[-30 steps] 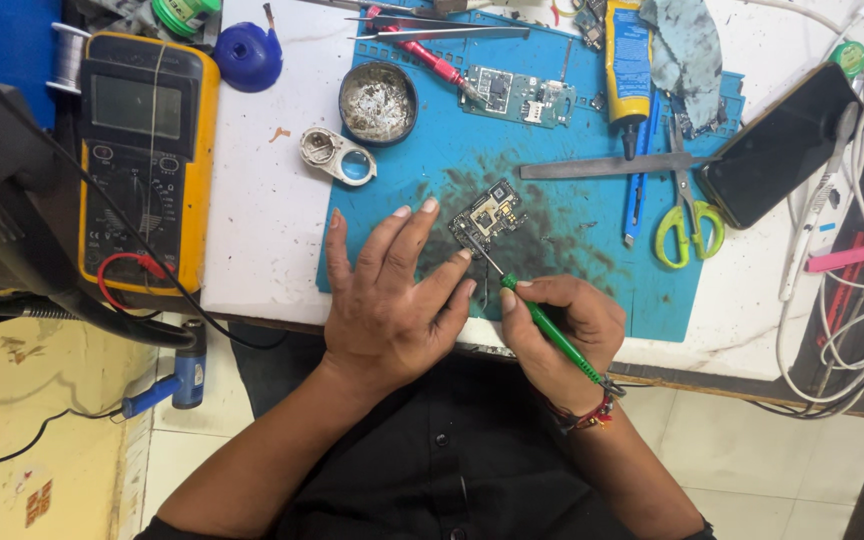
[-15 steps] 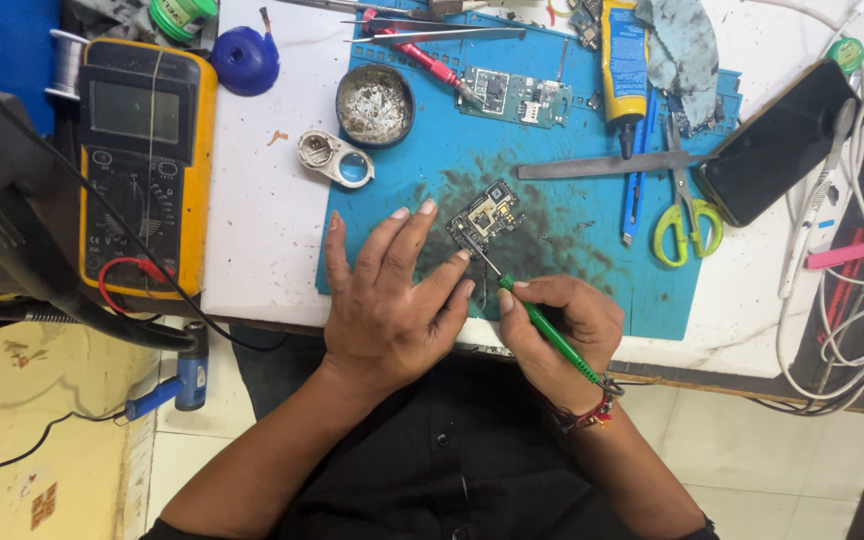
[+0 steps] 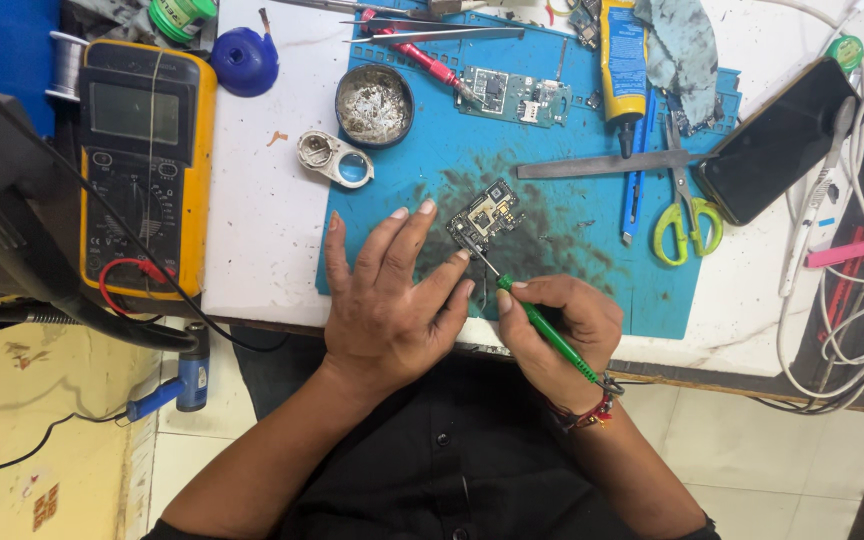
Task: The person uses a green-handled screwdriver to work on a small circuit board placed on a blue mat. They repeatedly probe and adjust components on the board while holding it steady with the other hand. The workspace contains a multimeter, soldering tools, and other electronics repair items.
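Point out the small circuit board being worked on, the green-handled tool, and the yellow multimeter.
small circuit board (image 3: 485, 217), head view, centre of the board.
green-handled tool (image 3: 542, 332), head view, middle of the green handle.
yellow multimeter (image 3: 139, 165), head view, dark face below the screen.

Blue mat (image 3: 572, 270) with dark smudges; white bench (image 3: 262, 230). Green-handled tool (image 3: 547, 335). Yellow multimeter (image 3: 142, 165), red and black leads. Lime-green scissor handles (image 3: 687, 225). Black phone (image 3: 777, 140). Teal circuit board (image 3: 512, 97).

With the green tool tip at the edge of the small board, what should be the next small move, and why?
Probably ease the tip of the green-handled tool a little further onto the small circuit board. The right hand holds it like a pen, its thin tip at the board's lower edge, while the left hand lies flat beside the board, fingertips steadying it on the blue mat.
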